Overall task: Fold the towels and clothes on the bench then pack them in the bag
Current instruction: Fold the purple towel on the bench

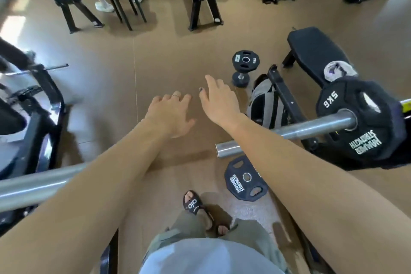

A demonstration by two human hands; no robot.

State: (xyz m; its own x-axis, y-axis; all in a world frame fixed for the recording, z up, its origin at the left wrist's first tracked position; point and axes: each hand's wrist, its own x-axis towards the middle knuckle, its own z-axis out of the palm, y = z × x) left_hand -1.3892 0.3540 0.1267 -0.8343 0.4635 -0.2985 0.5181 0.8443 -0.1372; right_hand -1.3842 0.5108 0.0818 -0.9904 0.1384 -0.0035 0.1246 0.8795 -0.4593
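Your feet in sandals (193, 204) stand on the floor beside a loose weight plate (244, 177). Both your arms reach forward over bare floor; your left hand (171, 113) hangs palm down, fingers (178, 98) loosely spread and holding nothing, and your right hand (219, 100) is likewise empty, fingers relaxed and apart. The grey-and-black bag (264, 101) sits on the floor just right of your right hand, so that hand is nearer. Farther right, past the barbell (311, 128), a bunched towel (339, 71) lies on the bench tabletop (311, 51), whose long axis runs away up-left. You'd likely need to turn right.
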